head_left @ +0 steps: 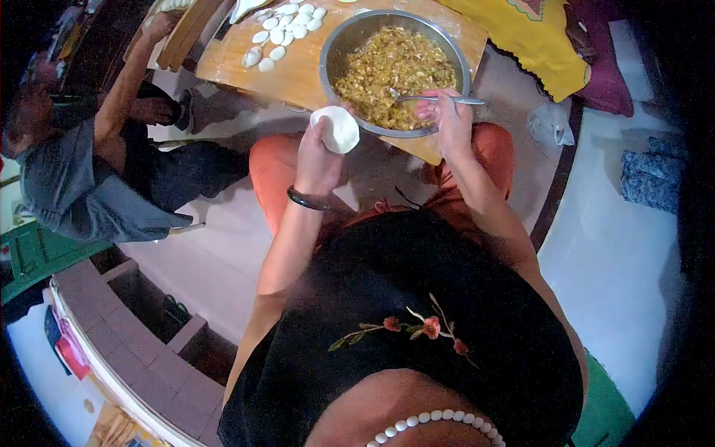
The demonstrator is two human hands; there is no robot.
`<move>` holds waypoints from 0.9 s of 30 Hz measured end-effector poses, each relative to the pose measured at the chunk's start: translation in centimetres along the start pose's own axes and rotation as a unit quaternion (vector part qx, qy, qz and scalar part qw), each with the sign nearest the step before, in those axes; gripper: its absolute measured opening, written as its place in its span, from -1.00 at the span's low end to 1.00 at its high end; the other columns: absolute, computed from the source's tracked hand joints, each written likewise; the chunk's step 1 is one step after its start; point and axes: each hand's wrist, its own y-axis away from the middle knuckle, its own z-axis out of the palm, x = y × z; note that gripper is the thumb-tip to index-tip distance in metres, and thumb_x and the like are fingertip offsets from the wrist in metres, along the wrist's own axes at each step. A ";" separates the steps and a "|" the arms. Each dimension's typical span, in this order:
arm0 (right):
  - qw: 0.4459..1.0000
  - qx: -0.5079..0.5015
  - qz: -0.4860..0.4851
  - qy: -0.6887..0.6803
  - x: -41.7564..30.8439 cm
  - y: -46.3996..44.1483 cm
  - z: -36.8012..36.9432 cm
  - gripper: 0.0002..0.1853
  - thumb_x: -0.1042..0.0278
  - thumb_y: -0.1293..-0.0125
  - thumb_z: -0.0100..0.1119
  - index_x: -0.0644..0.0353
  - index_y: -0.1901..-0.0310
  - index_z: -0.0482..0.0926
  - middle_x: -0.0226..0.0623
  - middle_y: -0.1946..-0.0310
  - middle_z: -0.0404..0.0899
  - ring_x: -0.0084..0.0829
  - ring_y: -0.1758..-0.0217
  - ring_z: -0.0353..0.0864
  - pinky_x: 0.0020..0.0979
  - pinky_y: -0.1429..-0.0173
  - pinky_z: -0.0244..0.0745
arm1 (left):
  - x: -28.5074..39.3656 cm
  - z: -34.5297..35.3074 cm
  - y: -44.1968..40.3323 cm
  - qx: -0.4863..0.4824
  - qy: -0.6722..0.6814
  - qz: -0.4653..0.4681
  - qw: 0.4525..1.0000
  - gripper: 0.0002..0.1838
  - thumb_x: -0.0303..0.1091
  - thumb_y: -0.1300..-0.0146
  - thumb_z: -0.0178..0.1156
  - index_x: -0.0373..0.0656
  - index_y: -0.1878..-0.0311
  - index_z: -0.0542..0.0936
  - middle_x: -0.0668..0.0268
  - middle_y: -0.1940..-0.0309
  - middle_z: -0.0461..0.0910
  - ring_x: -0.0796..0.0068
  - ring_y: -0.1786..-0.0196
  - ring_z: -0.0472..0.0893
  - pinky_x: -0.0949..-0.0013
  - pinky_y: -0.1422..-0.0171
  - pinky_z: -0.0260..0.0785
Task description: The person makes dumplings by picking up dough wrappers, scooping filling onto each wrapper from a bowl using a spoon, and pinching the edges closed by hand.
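My left hand holds a round white dumpling wrapper spread flat, its thumb lying over the near side. A dark bangle circles that wrist. My right hand grips the handle of a metal spoon, whose bowl end dips into chopped yellowish filling. The filling lies in a large steel bowl at the near edge of a wooden board. Left of the bowl, several small white dough pieces are spread on the floured board.
On the left sits another person in a grey top, one arm reaching toward a wooden frame. A yellow cloth hangs at the upper right. A clear plastic bag lies on the tiled floor. A blue patterned bundle is farther right.
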 end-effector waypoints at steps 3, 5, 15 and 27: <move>0.999 0.001 -0.047 -0.010 -1.6 0.3 0.1 -0.72 0.35 -0.46 -0.21 0.39 0.17 0.46 -0.10 0.39 0.57 -0.44 0.43 0.58 -0.50 0.33 0.50 | 0.0 1.2 -0.8 -0.027 -0.017 0.028 0.999 -0.58 -0.28 -0.45 -0.32 -0.27 -0.27 0.20 0.00 -0.21 0.35 0.18 -0.27 0.38 0.19 -0.38 0.22; 0.998 0.002 -0.059 -0.002 -3.4 0.7 0.6 -0.72 0.34 -0.47 -0.22 0.38 0.16 0.45 -0.10 0.38 0.57 -0.46 0.42 0.57 -0.50 0.33 0.49 | -0.4 2.0 -1.8 -0.023 0.004 0.034 0.999 -0.59 -0.28 -0.46 -0.33 -0.27 -0.27 0.22 0.02 -0.21 0.36 0.20 -0.27 0.38 0.20 -0.37 0.22; 0.988 -0.043 -0.138 0.054 -6.3 2.8 2.5 -0.70 0.31 -0.49 -0.23 0.37 0.14 0.46 -0.18 0.34 0.56 -0.52 0.35 0.54 -0.50 0.25 0.46 | -2.6 7.1 -4.1 0.011 0.081 -0.001 0.997 -0.65 -0.21 -0.48 -0.28 -0.22 -0.12 0.36 0.17 -0.04 0.49 0.25 -0.08 0.51 0.16 -0.18 0.38; 0.819 -0.155 -0.416 0.364 -4.9 4.5 1.5 -0.73 0.59 -0.19 0.08 0.30 0.05 0.51 -0.09 0.13 0.49 -0.13 0.14 0.55 -0.30 0.12 0.50 | -2.4 6.4 -4.3 0.007 0.109 -0.023 0.994 -0.64 -0.20 -0.49 -0.30 -0.17 -0.13 0.37 0.18 -0.06 0.46 0.27 -0.09 0.48 0.17 -0.23 0.34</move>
